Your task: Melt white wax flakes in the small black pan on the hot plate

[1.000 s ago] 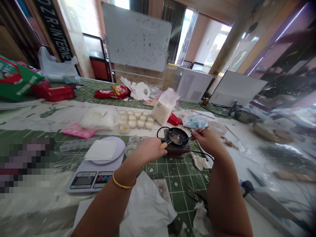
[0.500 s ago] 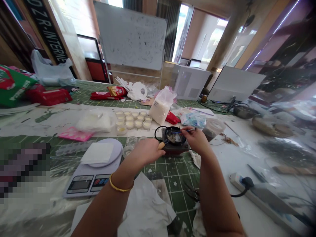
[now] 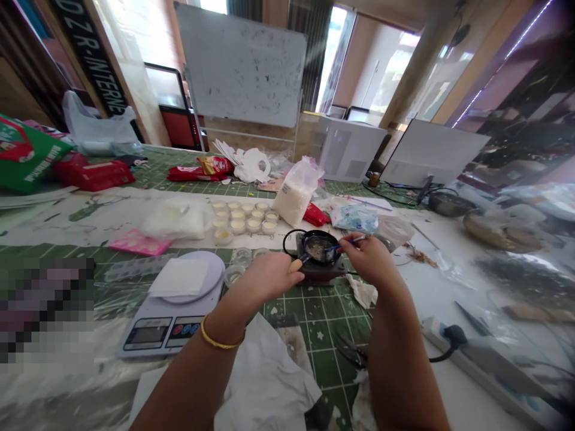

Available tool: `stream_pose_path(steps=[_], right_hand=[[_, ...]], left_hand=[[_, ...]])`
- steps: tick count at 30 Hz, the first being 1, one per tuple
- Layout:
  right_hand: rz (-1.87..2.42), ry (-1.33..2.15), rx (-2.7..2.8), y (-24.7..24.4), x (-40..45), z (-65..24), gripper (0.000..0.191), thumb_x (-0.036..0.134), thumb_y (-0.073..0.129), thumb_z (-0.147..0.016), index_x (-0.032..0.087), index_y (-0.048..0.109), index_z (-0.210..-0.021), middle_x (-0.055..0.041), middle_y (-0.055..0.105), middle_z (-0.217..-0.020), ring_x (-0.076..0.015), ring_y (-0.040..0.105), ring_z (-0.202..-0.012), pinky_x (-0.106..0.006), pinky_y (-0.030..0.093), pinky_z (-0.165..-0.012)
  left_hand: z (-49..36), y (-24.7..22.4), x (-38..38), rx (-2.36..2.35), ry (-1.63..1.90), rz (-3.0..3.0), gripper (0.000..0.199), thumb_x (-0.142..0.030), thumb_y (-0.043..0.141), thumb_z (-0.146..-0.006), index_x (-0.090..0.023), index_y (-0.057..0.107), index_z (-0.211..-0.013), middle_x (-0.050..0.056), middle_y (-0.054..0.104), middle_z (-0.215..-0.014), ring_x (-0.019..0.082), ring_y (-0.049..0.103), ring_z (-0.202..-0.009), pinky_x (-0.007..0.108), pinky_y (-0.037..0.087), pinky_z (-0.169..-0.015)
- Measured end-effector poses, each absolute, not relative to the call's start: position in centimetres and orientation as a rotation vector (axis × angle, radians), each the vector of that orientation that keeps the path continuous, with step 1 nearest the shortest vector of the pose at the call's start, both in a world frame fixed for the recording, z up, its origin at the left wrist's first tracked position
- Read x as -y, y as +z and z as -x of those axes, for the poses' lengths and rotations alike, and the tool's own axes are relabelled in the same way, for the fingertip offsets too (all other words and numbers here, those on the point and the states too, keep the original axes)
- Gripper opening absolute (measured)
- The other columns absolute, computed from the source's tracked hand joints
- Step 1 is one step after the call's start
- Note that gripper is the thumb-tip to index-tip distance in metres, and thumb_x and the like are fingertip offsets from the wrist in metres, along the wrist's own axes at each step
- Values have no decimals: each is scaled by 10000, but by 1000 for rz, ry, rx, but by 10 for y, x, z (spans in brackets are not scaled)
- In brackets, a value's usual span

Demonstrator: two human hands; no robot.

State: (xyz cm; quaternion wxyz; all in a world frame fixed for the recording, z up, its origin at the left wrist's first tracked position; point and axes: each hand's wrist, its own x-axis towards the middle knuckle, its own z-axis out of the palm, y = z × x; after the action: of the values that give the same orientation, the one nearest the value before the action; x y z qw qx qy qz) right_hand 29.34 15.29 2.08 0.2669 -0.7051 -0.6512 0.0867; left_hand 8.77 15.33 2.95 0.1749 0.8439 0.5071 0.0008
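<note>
A small black pan (image 3: pixel 318 245) rests on a dark red hot plate (image 3: pixel 320 274), with clear liquid and some pale bits inside. Its wooden handle (image 3: pixel 295 266) is in the grip of my left hand (image 3: pixel 269 276). My right hand (image 3: pixel 369 258) pinches a thin blue stick (image 3: pixel 345 243), whose lower end dips into the right side of the pan. Behind and to the left stand several small cups (image 3: pixel 245 218) filled with something cream-white. Clear glass cups (image 3: pixel 234 275) sit just left of the pan, partly behind my left hand.
A kitchen scale (image 3: pixel 193 299) carries white paper at the left. Crumpled white paper (image 3: pixel 265 383) lies in front, pliers (image 3: pixel 353 352) beside my right forearm. A bag of white pellets (image 3: pixel 294 200) stands behind the pan. A power strip (image 3: pixel 485 365) lies at the right.
My right hand has shifted slightly right, and the blue stick now reaches the right side of the pan at a different slant. My left hand still holds the handle.
</note>
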Motion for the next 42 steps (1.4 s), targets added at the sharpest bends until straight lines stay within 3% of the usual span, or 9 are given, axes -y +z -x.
stream_pose_path(steps=[3, 8, 12, 15, 20, 26, 32, 37, 42], right_hand=[[1706, 458, 1848, 23, -154, -292, 255, 381, 447, -810, 209, 634, -822, -29, 686, -766, -181, 602, -724, -283, 414, -666], [1911, 218, 1768, 29, -160, -297, 248, 329, 452, -797, 188, 650, -748, -59, 683, -804, -204, 597, -764, -303, 402, -704], [1822, 450, 1871, 32, -155, -306, 286, 374, 452, -791, 196, 660, -711, -36, 683, -747, -178, 595, -680, -279, 409, -658], [1832, 348, 1726, 26, -155, -311, 250, 336, 454, -780, 185, 649, -741, -46, 686, -762, -193, 602, -746, -294, 407, -704], [1756, 307, 1404, 15, -155, -320, 235, 316, 540, -719, 156, 595, -882, -46, 668, -676, -186, 605, -651, -298, 428, -643], [1597, 465, 1437, 15, -151, -317, 307, 423, 543, -748, 158, 616, -884, -68, 688, -743, -188, 627, -716, -306, 444, -699], [1722, 315, 1473, 15, -152, -314, 303, 426, 529, -760, 156, 628, -855, -67, 695, -723, -206, 634, -707, -322, 443, -689], [1640, 530, 1602, 12, -151, -311, 327, 452, 536, -761, 165, 661, -855, -54, 701, -733, -208, 637, -724, -308, 452, -676], [1711, 363, 1487, 9, -155, -316, 323, 439, 545, -754, 165, 674, -867, -59, 702, -751, -216, 637, -748, -313, 445, -686]], left_hand=[[-88, 30, -152, -1436, 11, -2394, 397, -483, 376, -790, -171, 621, -776, 92, 654, -794, 228, 597, -713, 287, 385, -573], [-87, 31, -152, -1452, 24, -2384, 410, -480, 351, -803, -177, 626, -775, 94, 655, -800, 231, 597, -709, 294, 393, -577], [-87, 30, -153, -1451, 29, -2405, 418, -475, 343, -800, -171, 630, -778, 99, 651, -795, 233, 591, -718, 297, 391, -586], [-87, 30, -153, -1456, 27, -2403, 418, -469, 337, -800, -169, 625, -762, 96, 648, -790, 230, 586, -708, 291, 380, -566], [-88, 32, -153, -1443, 28, -2411, 414, -467, 337, -802, -167, 615, -741, 93, 645, -776, 222, 580, -686, 285, 369, -547], [-85, 31, -153, -1433, 54, -2406, 402, -481, 359, -797, -172, 610, -742, 87, 646, -780, 213, 582, -685, 277, 370, -548], [-85, 31, -152, -1434, 30, -2413, 398, -485, 365, -798, -177, 615, -768, 85, 644, -792, 213, 587, -707, 281, 385, -578], [-86, 31, -153, -1450, 18, -2388, 390, -499, 391, -779, -178, 611, -751, 75, 643, -783, 211, 586, -692, 276, 368, -550], [-85, 29, -154, -1436, 26, -2399, 388, -499, 390, -776, -183, 614, -749, 78, 644, -781, 214, 583, -689, 280, 368, -551]])
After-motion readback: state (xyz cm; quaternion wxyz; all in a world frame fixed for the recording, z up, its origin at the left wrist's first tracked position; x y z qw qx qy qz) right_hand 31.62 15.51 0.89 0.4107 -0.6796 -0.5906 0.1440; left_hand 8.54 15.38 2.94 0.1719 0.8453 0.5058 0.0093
